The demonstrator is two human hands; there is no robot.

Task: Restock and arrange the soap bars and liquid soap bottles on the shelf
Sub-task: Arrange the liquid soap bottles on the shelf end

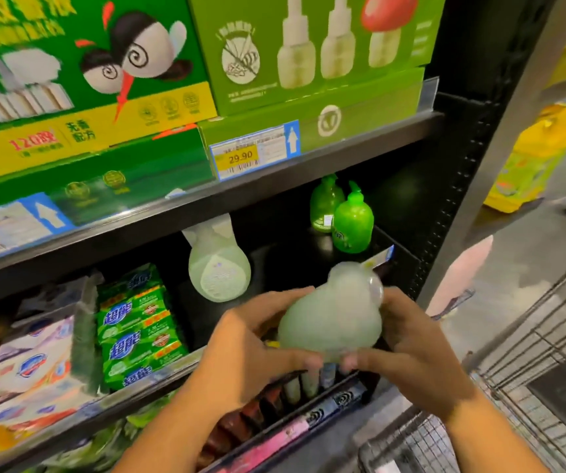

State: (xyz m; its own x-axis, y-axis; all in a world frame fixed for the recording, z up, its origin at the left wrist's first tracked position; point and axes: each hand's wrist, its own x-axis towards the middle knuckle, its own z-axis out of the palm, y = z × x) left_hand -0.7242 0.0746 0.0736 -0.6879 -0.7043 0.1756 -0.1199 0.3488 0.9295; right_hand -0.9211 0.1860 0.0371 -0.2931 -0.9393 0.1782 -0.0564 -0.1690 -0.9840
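Note:
A pale green liquid soap bottle [329, 319], blurred by motion, sits between both hands in front of the middle shelf [159, 367]. My left hand [244, 353] grips its left side and my right hand [414, 349] grips its right side and base. On the shelf behind stands a second pale green bottle [218, 268]. Two bright green pump bottles [351, 223] stand at the shelf's back right. Green soap bar packs [138, 326] are stacked to the left, next to white and blue soap bar packs [32, 367].
Green boxes [295, 56] fill the upper shelf, above a price tag [247, 155] reading 29.90. A wire shopping cart [530, 387] stands at the lower right. Dark packets [274, 407] fill the lower shelf. A yellow pack [541, 155] stands on the floor beyond the shelf post.

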